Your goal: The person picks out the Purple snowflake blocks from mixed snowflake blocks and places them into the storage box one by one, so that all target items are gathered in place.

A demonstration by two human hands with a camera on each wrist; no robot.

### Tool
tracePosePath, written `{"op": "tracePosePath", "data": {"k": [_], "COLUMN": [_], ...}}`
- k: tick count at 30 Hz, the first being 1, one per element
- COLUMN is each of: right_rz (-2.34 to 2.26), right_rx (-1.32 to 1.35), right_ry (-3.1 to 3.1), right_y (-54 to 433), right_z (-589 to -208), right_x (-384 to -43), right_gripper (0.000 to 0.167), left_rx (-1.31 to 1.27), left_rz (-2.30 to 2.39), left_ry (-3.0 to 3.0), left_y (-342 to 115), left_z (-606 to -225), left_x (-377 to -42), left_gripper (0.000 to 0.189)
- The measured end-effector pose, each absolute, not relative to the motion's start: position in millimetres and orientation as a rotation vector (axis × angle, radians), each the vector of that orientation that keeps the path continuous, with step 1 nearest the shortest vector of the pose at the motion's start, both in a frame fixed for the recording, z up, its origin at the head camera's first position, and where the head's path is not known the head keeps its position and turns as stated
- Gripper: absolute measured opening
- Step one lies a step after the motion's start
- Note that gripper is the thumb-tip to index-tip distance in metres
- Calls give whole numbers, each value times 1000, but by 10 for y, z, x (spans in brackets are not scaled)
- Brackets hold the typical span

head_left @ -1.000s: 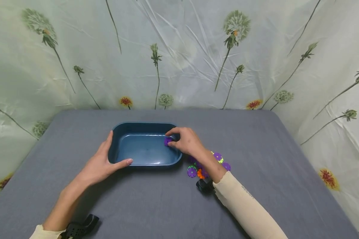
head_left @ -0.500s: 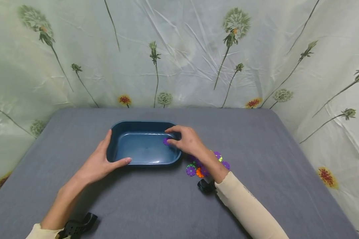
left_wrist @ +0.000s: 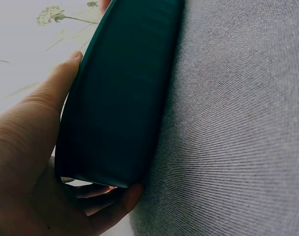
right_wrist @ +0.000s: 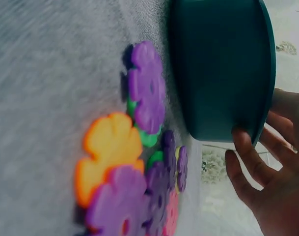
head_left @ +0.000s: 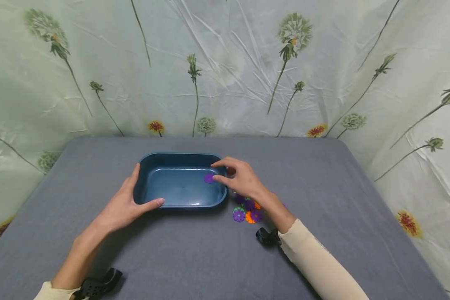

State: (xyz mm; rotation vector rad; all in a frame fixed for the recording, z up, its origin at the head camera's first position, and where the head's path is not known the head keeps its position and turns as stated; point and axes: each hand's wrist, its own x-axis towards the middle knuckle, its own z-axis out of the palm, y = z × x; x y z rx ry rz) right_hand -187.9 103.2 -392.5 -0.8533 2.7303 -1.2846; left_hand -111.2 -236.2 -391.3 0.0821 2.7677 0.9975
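Observation:
My left hand (head_left: pixel 121 208) holds the left end of a blue oval-cornered plastic tub (head_left: pixel 183 207), thumb over the near rim and fingers along the outer end wall, as the left wrist view shows. A purple flower-shaped disc (head_left: pixel 208 178) lies inside near the right end. Right beside it is the thumb tip of my right hand (head_left: pixel 243 179), which spans the right rim with thumb and index finger spread apart. Other fingers (right_wrist: pixel 247 160) of that hand are outside the tub's end wall. Nothing shows between its fingertips.
A loose pile of flower-shaped discs, purple (head_left: pixel 238 215), orange (head_left: pixel 250 217) and green, lies right of the tub, partly under my right forearm. Grey cloth (head_left: pixel 195 258) covers the table. A flower-printed curtain (head_left: pixel 240 75) hangs behind it.
My right hand has drawn slightly right, away from the purple disc, which it was pinching and has let go inside the tub. The left hand keeps its hold.

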Motion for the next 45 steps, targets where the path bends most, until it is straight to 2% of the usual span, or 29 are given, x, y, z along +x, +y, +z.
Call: {"op": "tracePosePath", "data": {"k": [9, 20, 45], "right_rz": [-1447, -1525, -1413], "right_rx": [-893, -815, -731], "right_ry": [2694, 2706, 2722], "right_y": [1151, 1345, 1545], "right_z": [-3946, -3964, -4079], "right_x": [-1862, -1745, -1730], "right_gripper": [32, 32, 34], "left_rx": [71, 81, 67], "left_rz": [974, 976, 979], "left_ry": [2773, 2777, 2760], "left_y": [-2361, -2338, -2358], "left_z": [-3887, -3930, -3935], "left_x": [-1115, -1110, -1126], "left_gripper": [130, 130, 131]}}
